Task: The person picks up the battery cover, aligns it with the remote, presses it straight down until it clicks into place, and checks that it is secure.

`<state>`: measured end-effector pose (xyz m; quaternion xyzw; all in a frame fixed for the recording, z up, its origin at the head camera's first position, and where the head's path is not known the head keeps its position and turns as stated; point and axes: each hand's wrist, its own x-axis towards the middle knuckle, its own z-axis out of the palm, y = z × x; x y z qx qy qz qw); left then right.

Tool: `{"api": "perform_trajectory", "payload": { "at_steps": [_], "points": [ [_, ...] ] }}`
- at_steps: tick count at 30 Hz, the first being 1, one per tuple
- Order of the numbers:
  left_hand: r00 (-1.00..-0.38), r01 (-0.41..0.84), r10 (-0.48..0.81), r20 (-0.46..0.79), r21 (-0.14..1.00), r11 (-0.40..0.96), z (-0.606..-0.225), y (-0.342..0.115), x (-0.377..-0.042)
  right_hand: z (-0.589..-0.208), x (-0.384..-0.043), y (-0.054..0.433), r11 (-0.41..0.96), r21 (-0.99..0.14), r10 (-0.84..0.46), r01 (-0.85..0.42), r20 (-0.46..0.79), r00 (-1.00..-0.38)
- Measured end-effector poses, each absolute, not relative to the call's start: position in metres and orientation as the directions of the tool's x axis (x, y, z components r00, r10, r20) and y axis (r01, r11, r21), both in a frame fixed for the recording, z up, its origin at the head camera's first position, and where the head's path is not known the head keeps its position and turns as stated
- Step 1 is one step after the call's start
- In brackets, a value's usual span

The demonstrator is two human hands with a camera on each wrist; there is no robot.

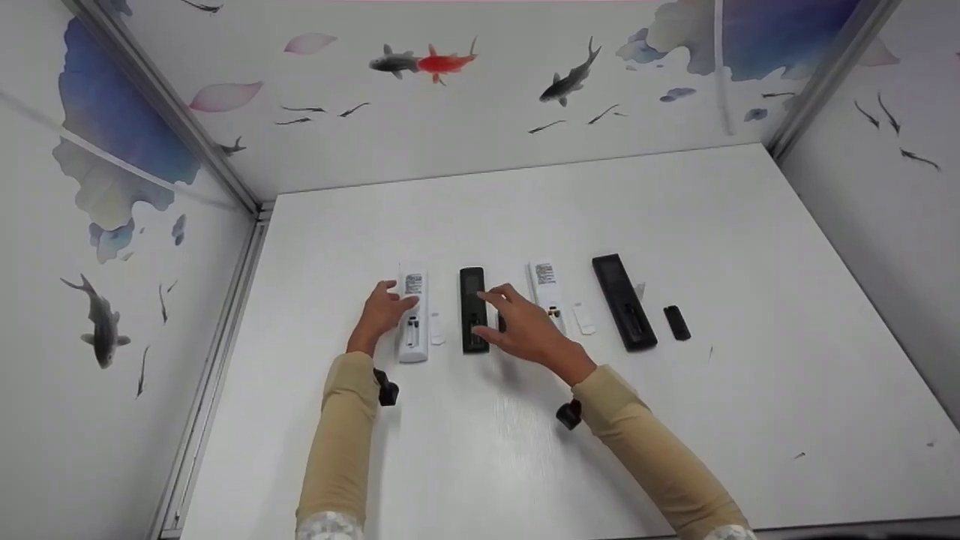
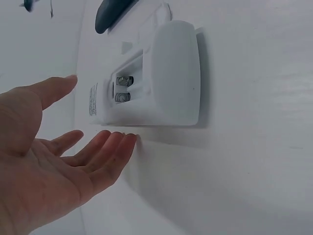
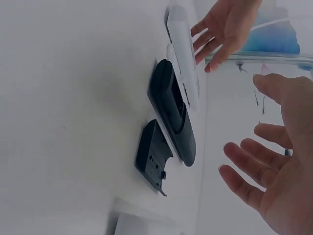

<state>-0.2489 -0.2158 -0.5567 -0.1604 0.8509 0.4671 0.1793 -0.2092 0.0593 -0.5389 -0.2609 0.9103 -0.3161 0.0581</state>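
My left hand [image 1: 381, 309] is spread beside the leftmost white remote control [image 1: 414, 354], its thumb over the back. In the left wrist view the fingertips lie right along that remote's long side, and its uncovered battery compartment [image 2: 129, 84] faces up. Over the black remote control [image 1: 472, 280] to the right hovers my right hand [image 1: 529, 327], thumb and fingers apart, nothing between them. This remote also lies back up with its compartment uncovered. Its black battery cover [image 3: 152, 157] sits beside it in the right wrist view, mostly hidden behind my right hand in the head view.
A small white cover [image 1: 436, 330] lies between the two left remotes. Farther right are a second white remote [image 1: 544, 274], a white cover [image 1: 583, 319], a larger black remote [image 1: 619, 289] and a black cover [image 1: 676, 322]. Printed walls enclose the white table [image 1: 510, 465].
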Motion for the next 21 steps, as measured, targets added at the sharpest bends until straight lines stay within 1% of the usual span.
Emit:
{"api": "perform_trajectory", "payload": {
  "at_steps": [6,14,21],
  "points": [
    [-0.886,-0.437,-0.116,-0.449,0.724,0.533,-0.557,-0.21,-0.255,-0.544,-0.213,0.039,0.645,-0.669,-0.496,-0.369,0.001,-0.869],
    [-0.881,-0.451,-0.148,-0.449,0.705,0.547,-0.559,-0.209,-0.258,-0.55,-0.214,0.012,0.679,-0.624,-0.498,-0.388,-0.003,-0.867],
    [-0.903,-0.418,-0.177,-0.391,0.707,0.571,-0.565,-0.205,-0.258,-0.555,-0.218,-0.008,0.685,-0.607,-0.502,-0.404,0.01,-0.865]
  ]
}}
